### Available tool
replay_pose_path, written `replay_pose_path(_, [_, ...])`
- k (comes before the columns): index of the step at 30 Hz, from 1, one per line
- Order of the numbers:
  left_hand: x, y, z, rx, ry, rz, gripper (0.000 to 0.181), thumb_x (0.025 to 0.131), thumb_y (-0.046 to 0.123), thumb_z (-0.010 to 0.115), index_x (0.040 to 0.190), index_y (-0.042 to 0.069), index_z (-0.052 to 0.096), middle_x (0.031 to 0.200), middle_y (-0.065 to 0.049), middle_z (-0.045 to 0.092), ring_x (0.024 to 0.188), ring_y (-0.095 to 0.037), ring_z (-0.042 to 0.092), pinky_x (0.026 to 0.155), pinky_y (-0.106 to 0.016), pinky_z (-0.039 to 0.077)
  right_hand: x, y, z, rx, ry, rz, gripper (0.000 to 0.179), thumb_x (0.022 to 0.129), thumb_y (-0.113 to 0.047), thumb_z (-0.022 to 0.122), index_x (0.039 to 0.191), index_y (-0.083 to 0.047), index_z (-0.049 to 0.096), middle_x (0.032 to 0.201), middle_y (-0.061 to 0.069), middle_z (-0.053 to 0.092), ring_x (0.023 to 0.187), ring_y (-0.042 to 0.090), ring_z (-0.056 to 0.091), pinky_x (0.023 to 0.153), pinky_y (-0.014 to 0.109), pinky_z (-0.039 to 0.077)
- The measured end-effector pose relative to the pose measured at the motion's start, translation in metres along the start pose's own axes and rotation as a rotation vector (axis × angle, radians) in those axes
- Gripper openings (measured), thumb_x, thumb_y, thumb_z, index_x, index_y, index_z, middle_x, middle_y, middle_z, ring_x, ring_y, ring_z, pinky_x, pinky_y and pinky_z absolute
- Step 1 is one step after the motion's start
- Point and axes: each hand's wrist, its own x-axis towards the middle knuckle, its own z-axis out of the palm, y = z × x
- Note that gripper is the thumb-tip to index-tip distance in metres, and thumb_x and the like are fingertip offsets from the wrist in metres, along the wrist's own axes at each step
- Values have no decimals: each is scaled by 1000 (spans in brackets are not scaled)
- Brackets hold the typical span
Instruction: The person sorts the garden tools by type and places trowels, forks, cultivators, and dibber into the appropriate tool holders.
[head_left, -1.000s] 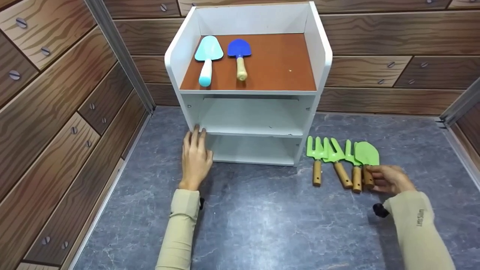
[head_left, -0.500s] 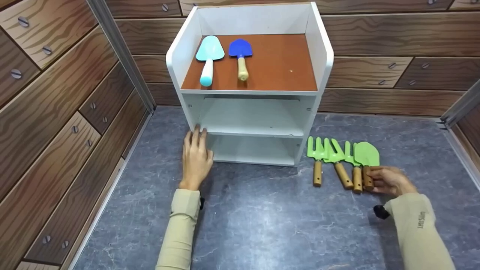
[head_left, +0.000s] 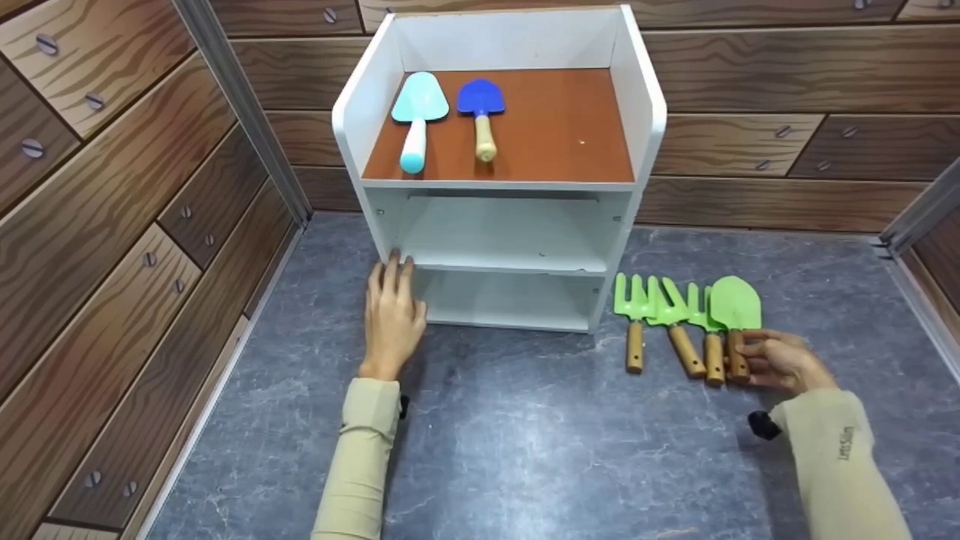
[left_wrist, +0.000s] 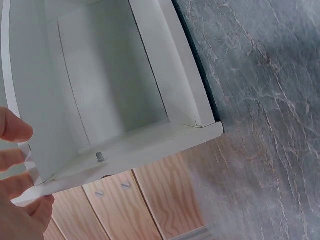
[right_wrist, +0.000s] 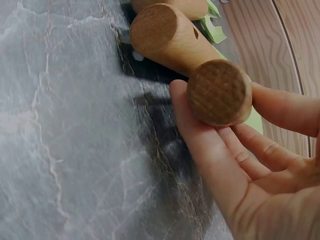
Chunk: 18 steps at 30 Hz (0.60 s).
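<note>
My right hand (head_left: 784, 361) pinches the brown wooden handle of a green hand trowel (head_left: 735, 301). In the right wrist view the round end of that trowel's handle (right_wrist: 218, 93) sits between thumb and fingers. Just left of it lie three green hand forks with wooden handles: the near fork (head_left: 712, 352), the middle fork (head_left: 684, 349) and the far-left fork (head_left: 635, 345). My left hand (head_left: 394, 322) rests with extended fingers on the left front edge of a white shelf unit (head_left: 499, 269). In the left wrist view its fingers (left_wrist: 12, 186) lie at the side panel and shelf board.
On the unit's brown top lie a turquoise trowel with a white handle (head_left: 420, 101) and a blue shovel with a wooden handle (head_left: 481, 97). Two white compartments open below. Wood-patterned walls (head_left: 750, 67) stand behind and at the sides of the grey marbled floor (head_left: 525, 442).
The green trowel's blade has shifted slightly up and away in my right hand, and the fork beside it has moved a little left. My left hand stays at the shelf unit's edge.
</note>
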Motion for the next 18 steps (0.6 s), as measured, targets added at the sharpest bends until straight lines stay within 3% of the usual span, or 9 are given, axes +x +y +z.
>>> replay_pose_path(11, [1,1,0,-6,1,6,62,82,-2,69,141,-9,52,150,-29,44,131,-53,42,112,-60,36,-4,2,-3,33,-18,-67,58,98,-3,58,149,2,31,86,-8,69,79,12,71,68,34,61])
replay_pose_path(15, [0,1,-1,-2,-5,0,62,83,-2,69,142,-8,51,150,-28,43,131,-52,41,112,-60,37,-6,2,-3,75,-35,-98,34,96,0,59,124,-18,58,86,-7,69,78,12,70,67,33,60])
replay_pose_path(18, [0,0,-1,3,-6,1,62,83,-2,68,142,-8,51,150,-28,44,131,-52,42,111,-59,37,-8,1,-1,134,-54,-125,38,95,4,59,100,-33,64,87,-6,70,77,13,70,66,34,61])
